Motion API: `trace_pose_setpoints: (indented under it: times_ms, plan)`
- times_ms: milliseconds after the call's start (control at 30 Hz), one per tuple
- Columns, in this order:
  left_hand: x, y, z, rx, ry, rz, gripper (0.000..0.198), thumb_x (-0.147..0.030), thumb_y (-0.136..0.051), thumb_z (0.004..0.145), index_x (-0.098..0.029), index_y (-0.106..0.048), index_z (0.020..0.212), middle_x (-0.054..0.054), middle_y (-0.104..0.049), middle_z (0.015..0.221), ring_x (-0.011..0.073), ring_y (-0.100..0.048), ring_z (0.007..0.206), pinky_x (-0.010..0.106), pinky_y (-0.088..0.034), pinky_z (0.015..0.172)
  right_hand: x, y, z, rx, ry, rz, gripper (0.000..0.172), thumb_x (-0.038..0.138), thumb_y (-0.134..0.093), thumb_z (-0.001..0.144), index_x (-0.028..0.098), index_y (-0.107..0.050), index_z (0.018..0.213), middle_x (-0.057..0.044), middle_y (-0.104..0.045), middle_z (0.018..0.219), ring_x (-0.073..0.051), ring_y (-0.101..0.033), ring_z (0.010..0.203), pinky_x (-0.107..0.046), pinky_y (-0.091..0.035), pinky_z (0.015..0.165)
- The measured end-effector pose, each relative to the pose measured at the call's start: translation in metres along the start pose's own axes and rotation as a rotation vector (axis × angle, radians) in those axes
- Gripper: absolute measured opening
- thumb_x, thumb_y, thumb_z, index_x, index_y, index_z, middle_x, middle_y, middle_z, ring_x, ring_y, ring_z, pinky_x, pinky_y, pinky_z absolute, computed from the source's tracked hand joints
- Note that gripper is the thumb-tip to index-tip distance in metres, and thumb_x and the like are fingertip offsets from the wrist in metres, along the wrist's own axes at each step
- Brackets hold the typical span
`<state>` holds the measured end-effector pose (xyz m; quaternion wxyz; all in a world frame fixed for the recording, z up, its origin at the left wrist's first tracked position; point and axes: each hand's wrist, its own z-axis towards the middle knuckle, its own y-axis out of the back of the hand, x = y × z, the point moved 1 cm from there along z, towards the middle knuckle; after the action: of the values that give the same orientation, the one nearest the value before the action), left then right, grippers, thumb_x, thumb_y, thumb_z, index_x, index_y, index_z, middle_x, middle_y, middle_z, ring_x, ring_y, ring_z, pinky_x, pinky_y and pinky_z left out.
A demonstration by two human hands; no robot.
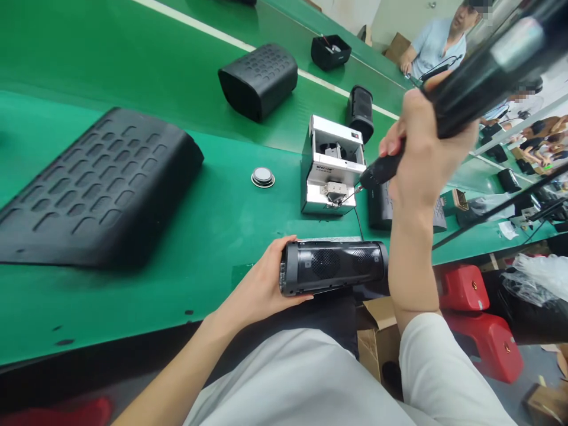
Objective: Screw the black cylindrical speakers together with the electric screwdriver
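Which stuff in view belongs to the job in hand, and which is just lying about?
In use:
- black speaker unit, in the left hand
- electric screwdriver, in the right hand
- white screw dispenser, at the screwdriver's tip

Seemingly just lying about:
- large textured black casing, left on the bench
- round silver disc
- red cases, lower right

Left forearm slants up and rightward from the lower edge of view; left hand is bent into a wide grasping C, its opening facing right. Right forearm stands nearly vertical in view, right hand raised well above the left, fingers curled in a firm, closed grip.
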<state>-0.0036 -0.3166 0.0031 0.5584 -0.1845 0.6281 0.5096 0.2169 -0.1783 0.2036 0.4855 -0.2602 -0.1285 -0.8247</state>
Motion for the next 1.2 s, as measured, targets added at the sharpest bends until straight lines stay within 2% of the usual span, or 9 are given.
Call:
trace_pose_setpoints:
  times_ms: [133,333,467,633,800,967,1033,1100,1200]
  plan:
    - [0.0,0.0,0.0,0.006,-0.008,-0.007,0.101,-0.052,-0.092,0.086,-0.031,-0.03,0.163,0.017,-0.057,0.159,0.042,-0.068,0.144,0.059,-0.062,0.116,0.014,0.001,0.005,-0.009,0.085,0.035,0.029,0.056,-0.071,0.104,0.032,-0.055,0.103,0.008,-0.046,0.069,-0.012,-0.035,0.043,-0.03,-0.031,0.044]
    - [-0.001,0.002,-0.001,-0.002,-0.005,0.006,0.102,-0.053,-0.092,0.086,-0.031,-0.031,0.164,0.017,-0.058,0.159,0.042,-0.07,0.141,0.059,-0.063,0.114,0.016,-0.006,-0.001,0.101,-0.135,0.032,0.033,0.049,-0.074,0.097,0.034,-0.046,0.107,0.005,-0.057,0.083,-0.015,-0.045,0.053,-0.035,-0.043,0.051]
    - [-0.002,0.002,0.0,0.001,-0.008,0.007,0.102,-0.052,-0.092,0.086,-0.03,-0.031,0.164,0.017,-0.058,0.158,0.0414,-0.071,0.14,0.058,-0.063,0.114,0.02,-0.006,-0.003,0.035,-0.088,-0.017,0.017,0.038,-0.064,0.093,0.036,-0.049,0.102,0.006,-0.052,0.079,-0.016,-0.04,0.049,-0.037,-0.043,0.048]
    - [-0.002,0.001,0.001,-0.003,-0.002,0.009,0.103,-0.053,-0.093,0.085,-0.029,-0.032,0.164,0.017,-0.059,0.158,0.0412,-0.071,0.14,0.058,-0.063,0.114,0.022,0.002,-0.003,0.134,-0.173,-0.028,0.029,0.044,-0.072,0.094,0.036,-0.046,0.102,0.009,-0.047,0.071,-0.014,-0.037,0.049,-0.032,-0.038,0.048]
    - [-0.001,0.0,-0.001,0.0,-0.002,0.003,0.105,-0.053,-0.093,0.084,-0.03,-0.03,0.165,0.017,-0.058,0.159,0.0411,-0.069,0.142,0.059,-0.061,0.117,0.068,0.008,-0.006,0.106,-0.165,0.162,0.016,0.027,-0.072,0.085,0.03,-0.059,0.095,0.011,-0.033,0.064,-0.011,-0.034,0.044,-0.029,-0.033,0.042]
    - [-0.001,0.0,-0.001,-0.006,-0.023,-0.018,0.101,-0.052,-0.092,0.087,-0.031,-0.031,0.164,0.016,-0.058,0.158,0.0402,-0.068,0.143,0.058,-0.061,0.118,0.11,0.006,-0.014,0.107,-0.337,0.14,0.014,0.019,-0.066,0.089,0.028,-0.061,0.098,0.009,-0.034,0.066,-0.009,-0.04,0.044,-0.028,-0.038,0.043]
    - [0.0,-0.001,0.0,-0.008,-0.031,-0.022,0.102,-0.051,-0.093,0.086,-0.031,-0.03,0.164,0.016,-0.058,0.157,0.04,-0.068,0.143,0.058,-0.061,0.117,0.112,0.004,-0.018,0.118,-0.352,0.212,0.009,0.025,-0.07,0.1,0.027,-0.061,0.1,0.01,-0.037,0.064,-0.009,-0.04,0.043,-0.027,-0.04,0.042]
    - [0.0,-0.001,0.0,-0.006,-0.039,-0.022,0.103,-0.05,-0.094,0.086,-0.031,-0.03,0.164,0.016,-0.057,0.157,0.0402,-0.068,0.143,0.058,-0.061,0.117,0.111,0.002,-0.021,0.145,-0.324,0.293,0.024,0.044,-0.074,0.108,0.027,-0.062,0.097,0.011,-0.041,0.061,-0.01,-0.04,0.041,-0.029,-0.04,0.04]
    - [-0.001,-0.001,0.001,-0.008,-0.038,-0.016,0.102,-0.048,-0.094,0.085,-0.031,-0.03,0.164,0.016,-0.057,0.158,0.041,-0.067,0.145,0.059,-0.06,0.119,0.104,0.002,-0.028,0.217,-0.322,0.339,0.032,0.045,-0.09,0.099,0.026,-0.065,0.096,0.012,-0.048,0.06,-0.011,-0.046,0.042,-0.031,-0.043,0.039]
